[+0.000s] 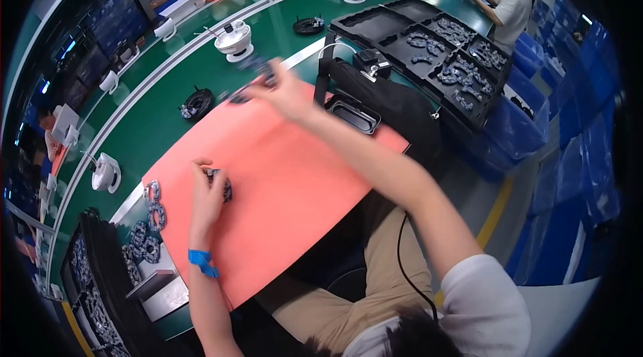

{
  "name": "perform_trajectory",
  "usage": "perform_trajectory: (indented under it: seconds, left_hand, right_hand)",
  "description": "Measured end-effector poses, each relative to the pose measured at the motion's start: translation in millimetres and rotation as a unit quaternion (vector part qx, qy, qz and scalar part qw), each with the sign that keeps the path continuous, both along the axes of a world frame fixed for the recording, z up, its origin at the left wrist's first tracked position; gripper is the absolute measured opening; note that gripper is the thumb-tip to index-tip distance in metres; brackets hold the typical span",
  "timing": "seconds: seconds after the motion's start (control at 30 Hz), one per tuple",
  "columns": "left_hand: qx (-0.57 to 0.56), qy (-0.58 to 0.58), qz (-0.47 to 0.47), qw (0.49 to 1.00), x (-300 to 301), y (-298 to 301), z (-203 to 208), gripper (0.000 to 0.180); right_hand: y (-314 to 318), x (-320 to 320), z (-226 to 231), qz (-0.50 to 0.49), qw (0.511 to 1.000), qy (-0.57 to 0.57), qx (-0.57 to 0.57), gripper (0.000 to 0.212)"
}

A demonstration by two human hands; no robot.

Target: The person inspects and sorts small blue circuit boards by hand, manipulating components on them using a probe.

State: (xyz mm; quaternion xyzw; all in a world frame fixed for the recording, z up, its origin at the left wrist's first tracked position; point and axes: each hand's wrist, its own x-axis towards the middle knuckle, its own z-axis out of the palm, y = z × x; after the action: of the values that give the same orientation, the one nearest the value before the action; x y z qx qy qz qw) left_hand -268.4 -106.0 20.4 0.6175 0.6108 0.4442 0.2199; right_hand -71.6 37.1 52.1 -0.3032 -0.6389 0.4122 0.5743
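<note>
Both hands are at work over a salmon-pink mat (288, 189) laid on the green desk (167, 116). At centre left of the frame the left hand (206, 189), a blue band at its wrist, is curled down onto a small dark ring-shaped part (224, 186), its fingers closed about the part and pressing it against the mat. Higher up, just left of centre, the right hand (284, 92) reaches out to the mat's far edge and grips a second dark part (258, 79); that part is blurred, so its shape cannot be told, though the fingers look pinched on it.

Finished and unfinished work can only be judged from how the pieces lie. Beside the mat's lower left edge a short row of grey ring parts (151, 213) lies on the desk, with more packed in dark trays (100, 303) at the lower left of the frame. At upper right, black compartment trays (402, 22) hold further grey parts in some pockets, while the nearer pockets stand bare. A shallow black dish (353, 112) sits at the mat's right corner. By that showing, a good share of parts seems to have been handled and many remain, with one piece under each hand now.

White round fixtures (234, 39) stand along the desk, and other people sit at the upper left and upper right.
</note>
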Motion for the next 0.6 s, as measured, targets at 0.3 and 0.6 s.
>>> perform_trajectory:
  seconds: [0.3, 0.6]
  left_hand:
    - [-0.039, 0.384, 0.119, 0.915, 22, -14, 10, 0.054]
    - [-0.036, 0.385, 0.127, 0.914, 20, -15, 8, 0.048]
  right_hand:
    - [77, 310, -3, -0.438, 0.832, -0.337, -0.040, 0.038]
    - [119, 346, -34, -0.468, 0.746, -0.454, -0.137, 0.046]
